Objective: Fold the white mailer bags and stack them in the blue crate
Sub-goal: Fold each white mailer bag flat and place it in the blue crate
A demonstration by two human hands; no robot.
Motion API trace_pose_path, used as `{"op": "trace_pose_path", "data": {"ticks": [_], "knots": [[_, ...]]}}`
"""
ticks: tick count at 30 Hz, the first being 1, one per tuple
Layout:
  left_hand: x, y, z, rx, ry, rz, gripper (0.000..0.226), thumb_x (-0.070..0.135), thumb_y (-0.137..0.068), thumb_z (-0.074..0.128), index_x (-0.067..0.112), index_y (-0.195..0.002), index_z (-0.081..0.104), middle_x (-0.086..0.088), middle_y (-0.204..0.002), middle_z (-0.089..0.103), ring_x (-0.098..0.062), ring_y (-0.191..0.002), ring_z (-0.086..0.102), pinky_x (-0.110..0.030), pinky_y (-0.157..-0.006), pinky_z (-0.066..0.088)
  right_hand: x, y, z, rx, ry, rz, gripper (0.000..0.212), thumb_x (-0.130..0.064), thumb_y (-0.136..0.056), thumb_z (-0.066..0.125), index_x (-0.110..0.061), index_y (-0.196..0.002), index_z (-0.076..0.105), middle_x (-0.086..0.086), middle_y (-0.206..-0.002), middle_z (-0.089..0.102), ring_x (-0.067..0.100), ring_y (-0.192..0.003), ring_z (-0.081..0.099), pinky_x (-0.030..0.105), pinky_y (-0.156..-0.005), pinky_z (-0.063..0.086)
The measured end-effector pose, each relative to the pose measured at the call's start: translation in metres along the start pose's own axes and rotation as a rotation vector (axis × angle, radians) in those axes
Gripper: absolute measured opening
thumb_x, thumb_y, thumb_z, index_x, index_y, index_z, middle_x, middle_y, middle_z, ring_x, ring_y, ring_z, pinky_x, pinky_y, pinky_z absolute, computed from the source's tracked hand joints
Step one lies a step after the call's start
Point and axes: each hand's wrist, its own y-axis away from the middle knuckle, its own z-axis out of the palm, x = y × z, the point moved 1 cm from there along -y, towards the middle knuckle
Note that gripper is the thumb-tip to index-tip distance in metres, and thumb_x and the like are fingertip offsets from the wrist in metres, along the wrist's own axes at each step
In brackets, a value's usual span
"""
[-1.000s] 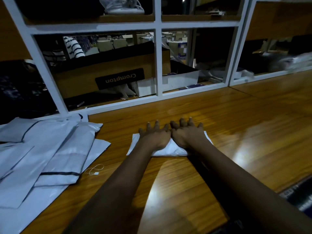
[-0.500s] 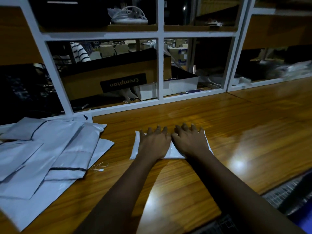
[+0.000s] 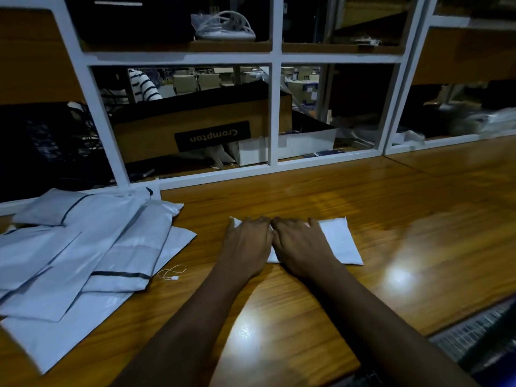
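Both hands are lying flat, side by side, on a folded white mailer bag point(image 3: 339, 241) in the middle of the wooden surface point(image 3: 418, 219). The left hand point(image 3: 247, 241) and the right hand point(image 3: 300, 244) are touching each other. Their fingers point(image 3: 251, 222) are stretching out with palms down, gripping nothing and just pushing on the bag. I think they are pressing like this to squash the air out and flatten the fold, so the bag is not springing open. The right end of the bag is sticking out at 3 o'clock from the hands. At 9 o'clock a messy pile of flat bags point(image 3: 83, 247) is waiting, near enough to reach. A little string tag point(image 3: 171, 272) is lying between that pile and the hands. At 12 o'clock a white shelf point(image 3: 275, 107) is holding a brown cardboard box point(image 3: 195, 129); I cannot tell what is in it. The blue crate is not showing plainly. A dark grid point(image 3: 474, 331) at 4 o'clock may be it, and its inside is hiding from view.
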Motion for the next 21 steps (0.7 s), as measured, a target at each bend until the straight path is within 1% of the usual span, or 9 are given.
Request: {"op": "trace_pose_path", "data": {"ticks": [3,6,8,10,13,16,18,19,21], "knots": [[-0.006,-0.002,0.007,-0.045,-0.015,0.039,0.044,0.025,-0.094,0.055,0.016,-0.136,0.053,-0.006,-0.143,0.052,-0.031,-0.121,0.054,-0.051,-0.096,0.045,0.000,-0.003,0.004,-0.123,0.090,-0.058,0.057,-0.030,-0.091,0.016,-0.013,-0.114,0.065,0.010,-0.121,0.067,0.037,-0.101,0.062,0.044,-0.077,0.042],[-0.008,-0.008,0.007,-0.085,-0.032,0.009,0.047,0.031,-0.099,0.047,0.021,-0.144,0.043,-0.002,-0.150,0.043,-0.030,-0.128,0.047,-0.050,-0.103,0.040,0.000,-0.009,-0.002,-0.176,0.112,-0.045,0.060,-0.031,-0.089,0.012,-0.013,-0.116,0.063,0.010,-0.130,0.062,0.038,-0.114,0.057,0.049,-0.089,0.043],[-0.010,-0.009,0.011,-0.112,-0.052,-0.008,0.049,0.033,-0.101,0.038,0.024,-0.149,0.035,-0.003,-0.155,0.038,-0.034,-0.131,0.043,-0.052,-0.106,0.037,-0.002,-0.007,-0.004,-0.217,0.125,-0.021,0.057,-0.031,-0.093,0.017,-0.012,-0.125,0.060,0.013,-0.140,0.056,0.040,-0.127,0.051,0.056,-0.099,0.038],[-0.012,-0.007,0.015,-0.151,-0.066,-0.029,0.051,0.035,-0.102,0.033,0.027,-0.152,0.030,-0.006,-0.159,0.030,-0.041,-0.134,0.041,-0.055,-0.107,0.036,-0.003,-0.002,-0.006,-0.218,0.127,-0.012,0.056,-0.032,-0.094,0.022,-0.010,-0.130,0.059,0.016,-0.144,0.053,0.043,-0.131,0.048,0.059,-0.102,0.036],[-0.013,-0.007,0.014,-0.183,-0.058,-0.074,0.052,0.039,-0.102,0.033,0.030,-0.153,0.027,-0.008,-0.159,0.030,-0.047,-0.131,0.042,-0.060,-0.104,0.038,-0.004,-0.002,-0.007,-0.213,0.111,-0.006,0.052,-0.029,-0.093,0.022,-0.010,-0.119,0.062,0.015,-0.133,0.060,0.043,-0.121,0.055,0.054,-0.094,0.041],[-0.013,-0.005,0.012,-0.198,-0.018,-0.101,0.054,0.043,-0.101,0.023,0.034,-0.153,0.026,-0.007,-0.160,0.028,-0.048,-0.134,0.038,-0.063,-0.106,0.034,0.001,-0.001,-0.004,-0.104,0.120,-0.011,0.040,-0.031,-0.091,0.030,-0.013,-0.097,0.065,0.014,-0.100,0.069,0.039,-0.083,0.063,0.043,-0.070,0.043],[-0.012,-0.002,0.009,-0.188,0.021,-0.141,0.052,0.044,-0.102,0.021,0.037,-0.153,0.026,-0.003,-0.161,0.026,-0.047,-0.139,0.031,-0.064,-0.109,0.029,0.010,0.005,-0.004,-0.029,0.154,0.032,0.026,-0.031,-0.086,0.043,-0.016,-0.088,0.064,0.011,-0.080,0.066,0.033,-0.064,0.057,0.037,-0.060,0.032],[-0.009,-0.001,0.006,-0.175,0.040,-0.161,0.050,0.043,-0.103,0.023,0.038,-0.153,0.027,-0.002,-0.161,0.026,-0.046,-0.141,0.028,-0.063,-0.110,0.026,0.015,0.007,-0.004,-0.046,0.154,0.055,0.025,-0.032,-0.084,0.044,-0.017,-0.090,0.064,0.009,-0.080,0.065,0.033,-0.063,0.057,0.037,-0.060,0.030],[-0.005,0.002,0.001,-0.141,0.077,-0.190,0.047,0.044,-0.104,0.024,0.040,-0.151,0.030,0.001,-0.160,0.030,-0.042,-0.143,0.026,-0.063,-0.112,0.021,0.026,0.007,-0.003,-0.161,0.145,0.126,0.038,-0.038,-0.085,0.035,-0.019,-0.103,0.062,0.008,-0.094,0.067,0.036,-0.077,0.060,0.040,-0.066,0.038]]}}
